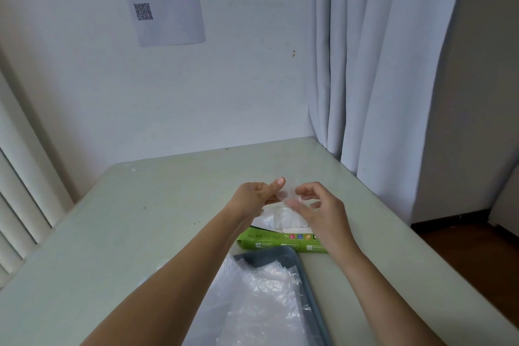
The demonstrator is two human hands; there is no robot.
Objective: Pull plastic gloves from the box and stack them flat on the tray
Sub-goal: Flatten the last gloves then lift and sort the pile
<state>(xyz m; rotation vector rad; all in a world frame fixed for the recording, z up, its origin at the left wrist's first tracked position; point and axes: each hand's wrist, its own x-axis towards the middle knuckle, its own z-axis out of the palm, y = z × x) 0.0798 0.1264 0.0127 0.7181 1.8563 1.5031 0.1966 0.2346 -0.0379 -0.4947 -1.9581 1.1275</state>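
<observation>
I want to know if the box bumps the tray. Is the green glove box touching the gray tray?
Cannot tell. In the head view the green glove box sits just beyond the gray tray; the tray's far rim overlaps the box's lower edge, hiding any gap or contact.

Glove box [283,241]: green carton, lying flat on the table just beyond the tray, torn top opening showing crumpled clear plastic.

Plastic glove [282,215]: thin, translucent, drawn up out of the opening, upper edge raised above the box.

Stacked gloves [264,306]: clear, crinkled sheets lying flat, overhanging the tray's left side.

Tray [302,270]: grey-blue, rounded rim, nearest the viewer.
</observation>
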